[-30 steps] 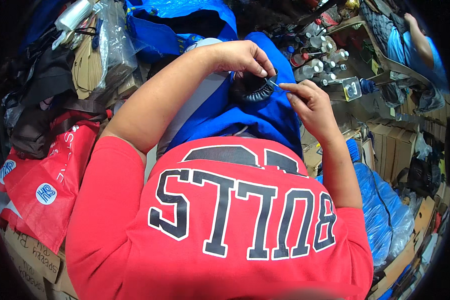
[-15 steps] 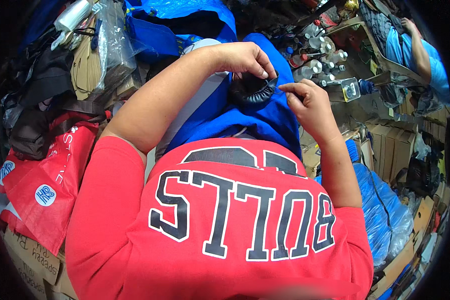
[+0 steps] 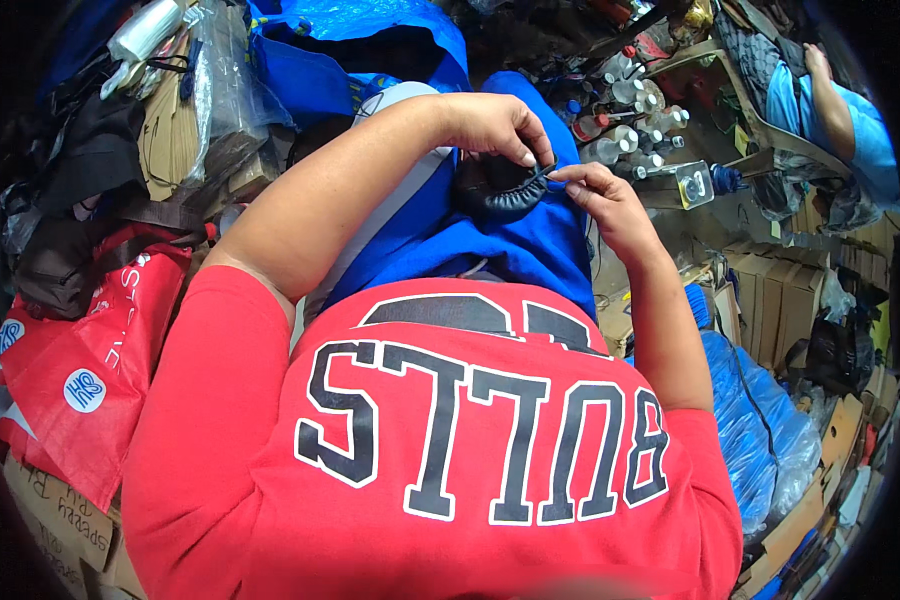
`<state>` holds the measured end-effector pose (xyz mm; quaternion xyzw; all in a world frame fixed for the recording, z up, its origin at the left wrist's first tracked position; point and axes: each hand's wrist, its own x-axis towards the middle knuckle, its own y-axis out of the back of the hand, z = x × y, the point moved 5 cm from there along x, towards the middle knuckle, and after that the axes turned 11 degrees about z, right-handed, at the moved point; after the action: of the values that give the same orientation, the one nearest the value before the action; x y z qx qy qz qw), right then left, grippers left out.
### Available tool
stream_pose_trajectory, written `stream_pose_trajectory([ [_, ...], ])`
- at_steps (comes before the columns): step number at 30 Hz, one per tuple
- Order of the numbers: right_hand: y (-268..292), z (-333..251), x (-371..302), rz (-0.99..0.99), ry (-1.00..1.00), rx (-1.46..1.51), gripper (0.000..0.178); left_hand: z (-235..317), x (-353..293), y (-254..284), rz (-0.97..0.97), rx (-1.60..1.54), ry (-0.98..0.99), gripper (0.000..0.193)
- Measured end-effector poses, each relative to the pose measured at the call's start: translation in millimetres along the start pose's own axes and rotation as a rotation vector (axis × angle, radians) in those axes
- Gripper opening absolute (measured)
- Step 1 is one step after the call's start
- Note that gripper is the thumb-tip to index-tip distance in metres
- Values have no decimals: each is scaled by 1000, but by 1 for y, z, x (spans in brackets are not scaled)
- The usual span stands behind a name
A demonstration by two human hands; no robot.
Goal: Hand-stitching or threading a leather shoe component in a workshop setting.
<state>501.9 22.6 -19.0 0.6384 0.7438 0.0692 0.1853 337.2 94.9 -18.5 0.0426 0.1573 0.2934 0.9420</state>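
A black leather shoe (image 3: 510, 203) with a gathered, puckered edge lies on my lap, against the blue cloth (image 3: 540, 255) over my legs. From above, my left hand (image 3: 500, 125) pinches the shoe's upper rim between thumb and fingers. At that same rim, on its right side, my right hand (image 3: 610, 205) has thumb and forefinger pressed together. Whatever is in this pinch is too fine to name; something thin shows between the fingertips and the leather. Part of the shoe's opening is hidden beneath my left hand.
Several plastic bottles (image 3: 630, 135) stand to the far right, near a seated person's blue sleeve (image 3: 875, 135). A red bag (image 3: 100, 370) lies at my left. Blue plastic-wrapped goods (image 3: 750, 400) and cardboard boxes (image 3: 770, 300) crowd my right side. A big blue bag (image 3: 370, 50) sits ahead.
My right hand has moved slightly left and closer to my left hand, its fingertips now at the shoe's rim. My left hand has shifted a little downward.
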Motion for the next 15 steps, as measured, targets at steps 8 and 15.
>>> stream_pose_trajectory([
  [8,-10,10,5,-68,-148,272,16,-8,11,1,-18,72,-98,26],
  [15,-15,-22,-5,166,268,-192,24,-2,-27,28,448,732,-294,43],
])
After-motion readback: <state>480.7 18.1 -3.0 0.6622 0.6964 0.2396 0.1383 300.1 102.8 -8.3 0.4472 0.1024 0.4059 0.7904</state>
